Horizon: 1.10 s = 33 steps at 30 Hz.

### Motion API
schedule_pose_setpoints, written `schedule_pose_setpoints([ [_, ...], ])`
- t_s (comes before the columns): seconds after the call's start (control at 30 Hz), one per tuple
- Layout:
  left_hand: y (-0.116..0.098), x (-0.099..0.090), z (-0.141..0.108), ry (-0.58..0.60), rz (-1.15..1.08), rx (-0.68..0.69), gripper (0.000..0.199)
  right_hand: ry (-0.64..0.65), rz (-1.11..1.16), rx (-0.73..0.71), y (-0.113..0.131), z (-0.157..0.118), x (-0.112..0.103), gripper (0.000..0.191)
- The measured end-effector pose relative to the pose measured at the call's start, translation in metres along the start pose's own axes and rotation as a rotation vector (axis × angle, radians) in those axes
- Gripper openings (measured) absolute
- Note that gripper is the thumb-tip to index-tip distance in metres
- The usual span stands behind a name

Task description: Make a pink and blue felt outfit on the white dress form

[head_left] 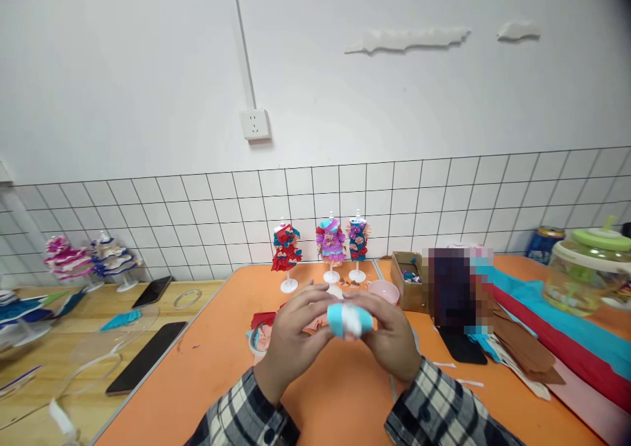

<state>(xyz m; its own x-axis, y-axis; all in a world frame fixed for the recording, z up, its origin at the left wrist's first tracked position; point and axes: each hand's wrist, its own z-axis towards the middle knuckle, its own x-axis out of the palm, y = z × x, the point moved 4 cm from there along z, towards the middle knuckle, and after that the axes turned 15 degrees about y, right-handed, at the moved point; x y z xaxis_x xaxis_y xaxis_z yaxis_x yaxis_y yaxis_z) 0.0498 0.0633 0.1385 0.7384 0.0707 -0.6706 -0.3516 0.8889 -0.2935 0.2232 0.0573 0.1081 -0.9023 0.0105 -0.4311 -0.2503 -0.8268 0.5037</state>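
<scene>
A small white form wrapped in light blue material [350, 321] is held up between both hands, above the orange table. My left hand [300, 328] grips its left end between thumb and fingers. At its right end, my right hand [392, 331] closes on it the same way. Motion blurs the middle of the form. Behind the hands, several red and pink fabric pieces [263, 319] lie near a roll of tape [257, 341], partly hidden by my left hand.
Three dressed mini stands, one in red [286, 249], are at the back by a pink bowl [384, 293] and cardboard box [410, 282]. Fabric strips [557, 314] and a green-lidded jug [584, 275] lie right. Phones [148, 357] and more dressed stands are left.
</scene>
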Motion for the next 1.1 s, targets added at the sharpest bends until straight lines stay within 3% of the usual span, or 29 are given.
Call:
schedule_pose_setpoints([
  [0.07,-0.012,-0.015,-0.011,-0.036,0.212,0.254,0.023,0.049,-0.27,-0.242,0.028,-0.003,-0.002,0.022],
  [0.13,-0.022,-0.026,-0.024,-0.03,0.372,0.378,0.022,0.088,-0.47,-0.398,0.048,-0.008,0.0,0.025],
  [0.23,-0.036,-0.037,-0.04,-0.021,0.488,0.39,0.024,0.107,-0.573,-0.486,0.062,-0.013,0.006,0.02],
  [0.33,-0.047,-0.039,-0.052,0.009,0.492,0.349,0.025,0.055,-0.498,-0.52,0.063,-0.015,0.008,0.014],
  [0.47,-0.05,-0.037,-0.054,0.063,0.455,0.345,0.024,0.048,-0.481,-0.527,0.062,-0.014,0.006,0.032],
  [0.57,-0.044,-0.035,-0.049,0.063,0.451,0.403,0.025,0.087,-0.535,-0.508,0.063,-0.012,0.004,0.032],
  [0.73,-0.023,-0.025,-0.058,-0.077,0.495,0.442,0.021,0.15,-0.635,-0.484,0.059,-0.014,0.009,0.019],
  [0.9,0.005,0.007,-0.102,0.137,0.436,0.47,0.025,0.421,-0.56,-0.46,0.036,-0.037,0.043,0.01],
  [1.0,0.021,0.024,-0.12,0.236,0.383,0.447,0.032,0.464,-0.503,-0.464,0.02,-0.053,0.061,0.01],
  [1.1,0.029,0.033,-0.119,0.296,0.344,0.434,0.032,0.491,-0.539,-0.446,0.004,-0.062,0.071,0.009],
])
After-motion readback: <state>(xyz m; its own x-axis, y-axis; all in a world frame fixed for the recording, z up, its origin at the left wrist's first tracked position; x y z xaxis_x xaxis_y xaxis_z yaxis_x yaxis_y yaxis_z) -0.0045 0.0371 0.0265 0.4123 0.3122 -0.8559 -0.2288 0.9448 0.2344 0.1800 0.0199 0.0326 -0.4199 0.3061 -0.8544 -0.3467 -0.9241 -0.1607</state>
